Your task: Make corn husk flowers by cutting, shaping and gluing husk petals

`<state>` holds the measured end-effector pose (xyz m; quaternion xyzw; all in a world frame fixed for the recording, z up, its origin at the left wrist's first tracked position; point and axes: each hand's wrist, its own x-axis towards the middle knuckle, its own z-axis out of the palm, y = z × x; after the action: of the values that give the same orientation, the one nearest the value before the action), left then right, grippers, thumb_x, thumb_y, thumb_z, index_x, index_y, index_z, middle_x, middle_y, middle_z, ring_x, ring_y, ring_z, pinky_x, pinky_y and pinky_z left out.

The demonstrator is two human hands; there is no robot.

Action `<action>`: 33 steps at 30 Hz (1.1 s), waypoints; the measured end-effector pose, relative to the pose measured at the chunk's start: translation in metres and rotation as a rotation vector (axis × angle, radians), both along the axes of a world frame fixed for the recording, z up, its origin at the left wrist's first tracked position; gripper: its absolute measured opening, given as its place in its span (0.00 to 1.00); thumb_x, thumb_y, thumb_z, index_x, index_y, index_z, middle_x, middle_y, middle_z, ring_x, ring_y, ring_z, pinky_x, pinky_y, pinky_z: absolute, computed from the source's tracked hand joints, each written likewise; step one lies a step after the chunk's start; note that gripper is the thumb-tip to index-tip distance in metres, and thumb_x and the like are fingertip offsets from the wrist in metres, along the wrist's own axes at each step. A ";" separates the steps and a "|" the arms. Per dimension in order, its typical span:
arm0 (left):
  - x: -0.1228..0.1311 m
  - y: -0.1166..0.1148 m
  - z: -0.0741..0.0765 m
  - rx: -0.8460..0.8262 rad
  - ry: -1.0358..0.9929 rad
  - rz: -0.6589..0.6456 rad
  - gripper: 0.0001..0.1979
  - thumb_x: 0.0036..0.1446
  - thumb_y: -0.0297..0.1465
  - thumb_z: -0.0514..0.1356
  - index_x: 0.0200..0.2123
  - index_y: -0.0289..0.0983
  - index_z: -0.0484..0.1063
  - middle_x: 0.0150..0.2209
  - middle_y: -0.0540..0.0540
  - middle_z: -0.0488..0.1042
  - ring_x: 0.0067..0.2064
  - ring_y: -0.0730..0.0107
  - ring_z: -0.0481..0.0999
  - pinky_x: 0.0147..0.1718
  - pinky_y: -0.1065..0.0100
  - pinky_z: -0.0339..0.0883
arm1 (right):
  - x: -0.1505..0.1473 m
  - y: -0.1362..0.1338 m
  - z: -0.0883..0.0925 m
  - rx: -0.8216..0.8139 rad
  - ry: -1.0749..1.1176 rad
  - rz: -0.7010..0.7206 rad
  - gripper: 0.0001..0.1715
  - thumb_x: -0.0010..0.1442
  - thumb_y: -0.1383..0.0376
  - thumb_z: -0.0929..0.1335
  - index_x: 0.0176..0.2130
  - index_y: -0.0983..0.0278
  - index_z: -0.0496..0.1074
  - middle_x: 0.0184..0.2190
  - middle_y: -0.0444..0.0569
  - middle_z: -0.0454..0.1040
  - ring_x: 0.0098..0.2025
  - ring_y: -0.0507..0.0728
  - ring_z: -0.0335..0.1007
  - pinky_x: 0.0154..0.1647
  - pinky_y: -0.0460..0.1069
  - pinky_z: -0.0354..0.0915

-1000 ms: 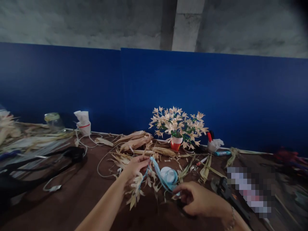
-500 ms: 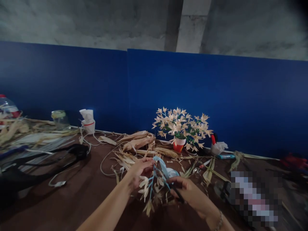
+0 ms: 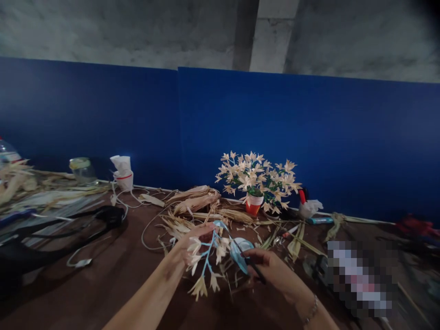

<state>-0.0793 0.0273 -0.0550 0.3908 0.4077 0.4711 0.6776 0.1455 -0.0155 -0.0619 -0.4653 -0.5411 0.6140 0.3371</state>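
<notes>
A sprig of pale cream flowers (image 3: 207,256) on a branching light-blue stem hangs head-down from my left hand (image 3: 184,247), whose fingertips pinch the stem's upper end. Light-blue tape (image 3: 220,224) shows at that end. My right hand (image 3: 270,268) is closed around a slender black-handled tool (image 3: 257,271); its thin end points up and left toward the tape, and its exact kind is unclear. Just left of the right fingers is a round, light-blue roll of tape (image 3: 240,256); whether the fingers touch it is hard to tell.
Behind my hands lie dried husks (image 3: 195,199) and a red-and-white cup (image 3: 253,205) of cream flowers. A white cup (image 3: 123,178), a clear jar (image 3: 83,172) and a black strap-like object (image 3: 106,217) are at left. A blue partition (image 3: 275,114) closes off the back.
The sprig has turned and shifted left, its flowers now spread nearer my left wrist. The tape strip between my hands looks shorter, and the blue roll is more exposed.
</notes>
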 end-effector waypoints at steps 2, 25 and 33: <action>-0.002 0.003 -0.002 -0.022 -0.062 -0.013 0.07 0.44 0.32 0.62 0.26 0.34 0.70 0.20 0.50 0.72 0.21 0.74 0.70 0.23 0.72 0.64 | 0.004 0.001 -0.002 0.004 0.011 0.020 0.21 0.41 0.62 0.72 0.38 0.64 0.71 0.23 0.39 0.67 0.21 0.45 0.60 0.22 0.41 0.58; 0.032 -0.011 -0.015 -0.034 -0.404 -0.079 0.10 0.41 0.28 0.65 0.23 0.33 0.65 0.28 0.48 0.73 0.20 0.82 0.67 0.17 0.80 0.60 | -0.034 -0.012 -0.011 0.124 0.313 0.017 0.20 0.41 0.55 0.72 0.32 0.65 0.70 0.21 0.41 0.66 0.22 0.47 0.59 0.24 0.43 0.57; 0.035 -0.008 -0.024 0.056 -0.400 -0.099 0.16 0.37 0.31 0.67 0.22 0.35 0.60 0.24 0.52 0.70 0.20 0.80 0.68 0.21 0.76 0.61 | -0.040 -0.014 -0.016 0.059 0.343 -0.022 0.18 0.40 0.56 0.73 0.27 0.65 0.68 0.19 0.40 0.63 0.19 0.46 0.55 0.21 0.42 0.55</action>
<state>-0.0441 0.0192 -0.0792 0.3278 0.2321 0.5166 0.7562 0.1058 -0.0295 -0.0774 -0.3496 -0.4883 0.6643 0.4449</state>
